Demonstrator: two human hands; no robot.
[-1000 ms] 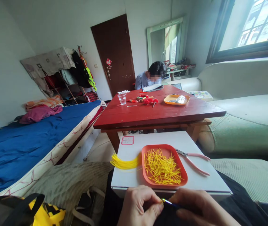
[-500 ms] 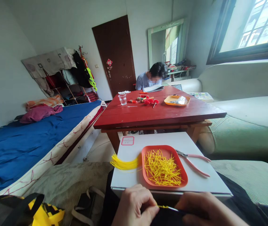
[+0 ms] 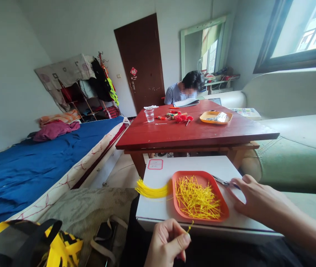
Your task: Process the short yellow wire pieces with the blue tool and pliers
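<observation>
My left hand [image 3: 169, 243] is pinched shut on a short knotted yellow strand [image 3: 190, 227], its end sticking up past the fingertips. My right hand [image 3: 258, 196] is around the pink handles of the pliers [image 3: 226, 182], which lie on the white box [image 3: 158, 213] with their jaws toward the tray. A small dark piece shows by the right fingertips; I cannot tell what it is. Between the hands, an orange-red tray [image 3: 176, 211] holds many short yellow strands [image 3: 198, 196]. Left of it lies a bundle of longer yellow strands [image 3: 153, 190].
Beyond the box stands a red table [image 3: 160, 137] with a plastic cup [image 3: 149, 115], red fluffy pieces [image 3: 184, 118] and a yellow tray [image 3: 203, 121]. A person [image 3: 177, 92] sits behind it over an open booklet. A bed [image 3: 71, 148] is left; a pale sofa [image 3: 308, 144] is right.
My right hand has left the strand and moved up and right onto the pliers' handles. The thin metal-tipped tool no longer shows at the strand. My left hand still pinches the strand.
</observation>
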